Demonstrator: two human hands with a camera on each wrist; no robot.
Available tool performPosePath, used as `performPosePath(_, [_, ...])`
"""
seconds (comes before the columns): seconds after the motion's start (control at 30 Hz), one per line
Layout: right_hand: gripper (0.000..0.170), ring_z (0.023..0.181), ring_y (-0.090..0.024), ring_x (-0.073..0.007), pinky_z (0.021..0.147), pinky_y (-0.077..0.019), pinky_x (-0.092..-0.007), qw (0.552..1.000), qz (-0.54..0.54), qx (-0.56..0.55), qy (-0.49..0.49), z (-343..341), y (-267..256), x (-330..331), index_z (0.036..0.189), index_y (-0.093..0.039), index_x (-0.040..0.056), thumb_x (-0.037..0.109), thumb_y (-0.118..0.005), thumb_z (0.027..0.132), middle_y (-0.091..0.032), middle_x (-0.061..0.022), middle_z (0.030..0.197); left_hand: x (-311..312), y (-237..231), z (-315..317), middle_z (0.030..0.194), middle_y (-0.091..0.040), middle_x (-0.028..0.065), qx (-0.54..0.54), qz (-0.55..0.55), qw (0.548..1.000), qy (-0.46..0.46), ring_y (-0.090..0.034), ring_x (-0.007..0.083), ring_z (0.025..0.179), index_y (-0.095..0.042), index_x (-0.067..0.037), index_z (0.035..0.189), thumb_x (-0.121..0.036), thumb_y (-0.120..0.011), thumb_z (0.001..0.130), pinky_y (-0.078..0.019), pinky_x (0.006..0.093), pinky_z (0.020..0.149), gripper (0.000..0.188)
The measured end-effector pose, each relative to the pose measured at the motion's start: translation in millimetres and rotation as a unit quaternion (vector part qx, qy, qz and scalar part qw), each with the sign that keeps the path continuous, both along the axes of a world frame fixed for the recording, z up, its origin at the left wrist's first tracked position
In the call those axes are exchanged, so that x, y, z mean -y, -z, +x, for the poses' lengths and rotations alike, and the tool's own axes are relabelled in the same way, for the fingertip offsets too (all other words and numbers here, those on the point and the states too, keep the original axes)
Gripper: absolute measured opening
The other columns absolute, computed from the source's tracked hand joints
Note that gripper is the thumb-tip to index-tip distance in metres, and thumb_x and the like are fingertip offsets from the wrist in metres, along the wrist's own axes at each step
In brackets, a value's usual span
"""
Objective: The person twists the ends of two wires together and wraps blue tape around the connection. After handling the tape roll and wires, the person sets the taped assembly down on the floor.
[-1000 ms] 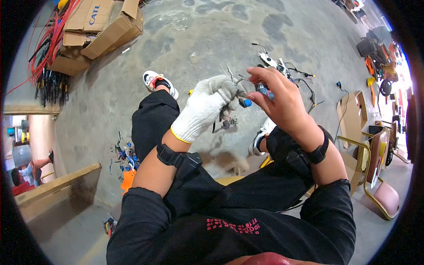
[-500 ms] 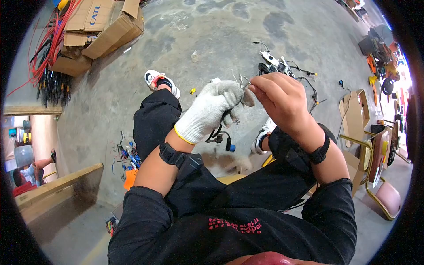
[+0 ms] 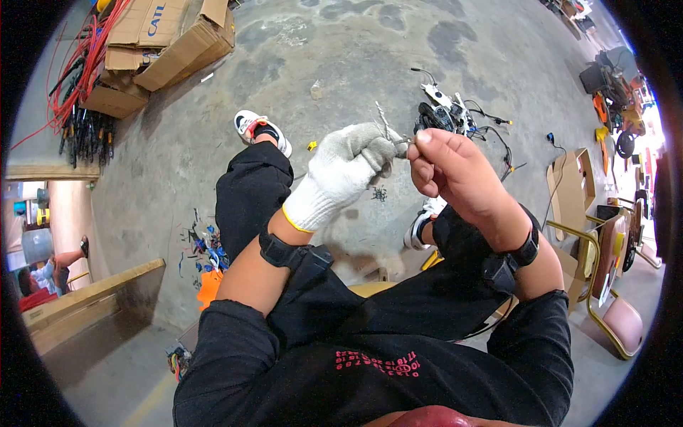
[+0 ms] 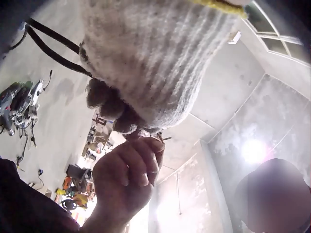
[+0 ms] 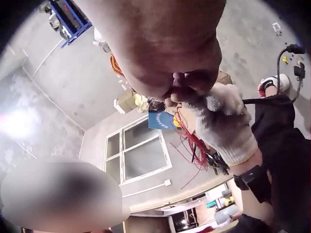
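Note:
In a white knitted glove with grey fingers, my left hand point(image 3: 345, 164) grips a dark cable, whose loop point(image 4: 53, 54) comes out of the fist in the left wrist view. Thin twisted wires point(image 3: 382, 117) stick up above the glove. My bare right hand point(image 3: 459, 167) meets the gloved fingertips, thumb and forefinger pinching a thin wire end; the other fingers are curled. From the glove point(image 5: 223, 124), the cable point(image 5: 267, 101) runs to black connectors point(image 5: 295, 49) in the right wrist view. The grip inside the glove is hidden.
Black and white parts with cables point(image 3: 445, 110) lie on the floor ahead. Cardboard boxes point(image 3: 167, 43) and red wires point(image 3: 78, 78) are at the upper left. Coloured scraps point(image 3: 206, 245) lie by the left leg; a chair point(image 3: 622, 324) stands at the right.
My right hand has turned so its thumb faces up, and now pinches at the wires beside the glove. The blue-ended connector hanging below the glove is out of sight in the head view.

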State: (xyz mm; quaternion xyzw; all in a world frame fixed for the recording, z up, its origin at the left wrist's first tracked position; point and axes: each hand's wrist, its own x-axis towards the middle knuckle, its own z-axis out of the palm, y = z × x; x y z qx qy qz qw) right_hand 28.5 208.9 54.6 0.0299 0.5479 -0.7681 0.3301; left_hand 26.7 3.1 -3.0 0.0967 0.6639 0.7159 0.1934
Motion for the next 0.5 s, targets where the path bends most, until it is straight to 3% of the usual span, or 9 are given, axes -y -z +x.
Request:
performPosePath(0.07, [0.041, 0.058, -0.051, -0.0087, 0.053, -0.0377, -0.0236, 0.999, 0.037, -0.012, 0.013, -1.4, -3.6, -0.4, 0.096, -0.063, 0.0024, 0.037, -0.045, 0.107, -0.057, 0.0006, 0.07, -0.2, 1.3, -0.9, 0.085, -0.067, 0.0005, -0.118, -0.014, 0.992, -0.032, -0.062, 0.0073, 0.072, -0.066, -0.001, 0.113, -0.032, -0.063, 0.099, -0.0506, 0.0233, 0.063, 0.034])
performPosePath(0.1, [0.048, 0.057, -0.051, -0.0098, 0.053, -0.0381, -0.024, 0.999, 0.028, 0.016, 0.003, -4.0, -4.9, -3.3, 0.096, -0.064, 0.0021, 0.042, -0.039, 0.107, -0.058, -0.0002, 0.069, -0.8, 0.0, -0.1, 0.085, -0.067, 0.0005, -0.118, -0.015, 0.992, -0.031, -0.062, 0.0073, 0.072, -0.066, -0.001, 0.113, -0.032, -0.063, 0.099, -0.0506, 0.0233, 0.063, 0.034])
performPosePath(0.17, [0.057, 0.056, -0.052, -0.0108, 0.052, -0.0384, -0.0244, 0.999, 0.019, 0.045, -0.007, -4.6, -3.5, -7.2, 0.095, -0.064, 0.0018, 0.048, -0.034, 0.108, -0.058, -0.0009, 0.069, -2.3, -2.9, 3.7, 0.092, -0.071, 0.0047, -0.248, -0.096, 0.959, -0.095, -0.067, 0.0141, 0.076, -0.068, 0.0, 0.113, -0.008, -0.063, 0.094, -0.0538, 0.0273, 0.07, 0.022])
performPosePath(0.2, [0.061, 0.056, -0.053, -0.0114, 0.052, -0.0391, -0.0247, 0.998, 0.0, 0.047, -0.037, -3.6, -0.7, -8.6, 0.094, -0.064, 0.0014, 0.05, -0.03, 0.108, -0.059, -0.0016, 0.068, -1.4, -2.7, 4.1, 0.092, -0.071, 0.0047, -0.248, -0.096, 0.959, -0.094, -0.067, 0.0141, 0.076, -0.068, 0.0, 0.113, -0.008, -0.063, 0.094, -0.0538, 0.0273, 0.07, 0.022])
performPosePath(0.27, [0.065, 0.055, -0.054, -0.0121, 0.052, -0.0397, -0.0249, 0.997, -0.018, 0.048, -0.066, -1.4, -1.3, -8.8, 0.094, -0.065, 0.001, 0.053, -0.027, 0.108, -0.059, -0.0023, 0.068, 3.6, -2.5, 3.7, 0.099, -0.073, 0.0096, -0.468, -0.206, 0.849, -0.134, -0.07, 0.0227, 0.081, -0.069, 0.0, 0.112, 0.008, -0.063, 0.078, -0.055, 0.0307, 0.074, 0.036])
performPosePath(0.3, [0.067, 0.055, -0.054, -0.0124, 0.051, -0.0399, -0.0245, 0.996, -0.005, 0.031, -0.086, 2.4, -4.8, -6.7, 0.093, -0.064, 0.0003, 0.054, -0.026, 0.107, -0.059, -0.003, 0.066, 6.7, -6.3, 1.3, 0.102, -0.073, 0.0123, -0.511, -0.232, 0.818, -0.128, -0.071, 0.0285, 0.083, -0.07, -0.001, 0.112, 0.009, -0.068, 0.067, -0.055, 0.0321, 0.074, 0.046])
performPosePath(0.33, [0.069, 0.055, -0.055, -0.0128, 0.05, -0.0401, -0.024, 0.994, 0.008, 0.013, -0.107, 5.4, -6.6, -5.6, 0.091, -0.063, -0.0004, 0.055, -0.025, 0.107, -0.058, -0.0036, 0.064, 6.8, -6.8, 1.2, 0.102, -0.073, 0.0123, -0.511, -0.231, 0.818, -0.128, -0.071, 0.0285, 0.083, -0.07, -0.001, 0.112, 0.009, -0.068, 0.067, -0.055, 0.0321, 0.074, 0.046])
performPosePath(0.47, [0.057, 0.061, -0.058, -0.0117, 0.054, -0.0415, -0.023, 0.99, 0.055, -0.099, -0.084, 14.3, -12.0, -1.0, 0.097, -0.065, -0.0007, 0.047, -0.035, 0.108, -0.062, -0.0044, 0.072, 5.1, -4.0, -1.5, 0.101, -0.073, 0.0112, -0.542, -0.229, 0.796, -0.142, -0.071, 0.0262, 0.086, -0.07, -0.001, 0.111, 0.009, -0.073, 0.066, -0.0545, 0.0319, 0.075, 0.047])
performPosePath(0.5, [0.048, 0.064, -0.059, -0.01, 0.057, -0.0417, -0.0221, 0.991, 0.057, -0.1, -0.07, 15.1, -12.1, -1.5, 0.099, -0.065, -0.001, 0.041, -0.043, 0.107, -0.062, -0.0034, 0.075, 4.0, -1.7, -5.8, 0.091, -0.071, 0.01, -0.567, -0.206, 0.783, -0.151, -0.069, 0.0267, 0.077, -0.07, -0.003, 0.112, 0.007, -0.071, 0.065, -0.0534, 0.0334, 0.067, 0.047])
